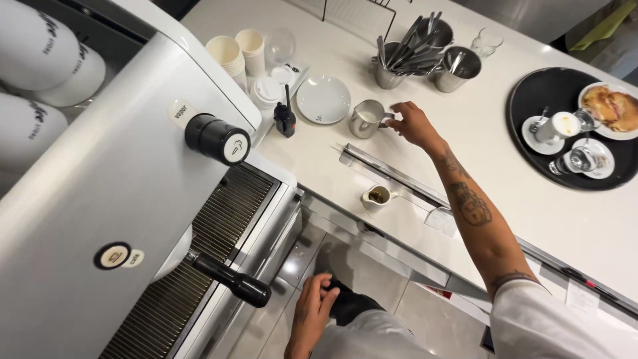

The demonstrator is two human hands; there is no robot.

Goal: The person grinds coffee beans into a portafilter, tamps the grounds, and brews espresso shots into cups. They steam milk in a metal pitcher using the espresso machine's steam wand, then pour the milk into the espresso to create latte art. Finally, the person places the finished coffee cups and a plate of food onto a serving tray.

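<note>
right hand: fingers at handle of steel milk jug, closing on it, grip not sure
left hand: low by knee, loosely curled, holds nothing
jug: upright on tabletop, beside white saucer
step: taking jug; next needs firm handle grip, level lift

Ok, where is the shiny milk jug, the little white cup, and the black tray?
Metal milk jug (365, 118), head view, on its side wall below the rim.
Small white cup (376, 198), head view, on its outer wall below the dark drink.
Black round tray (535, 88), head view, on a bare patch at its upper left.
</note>
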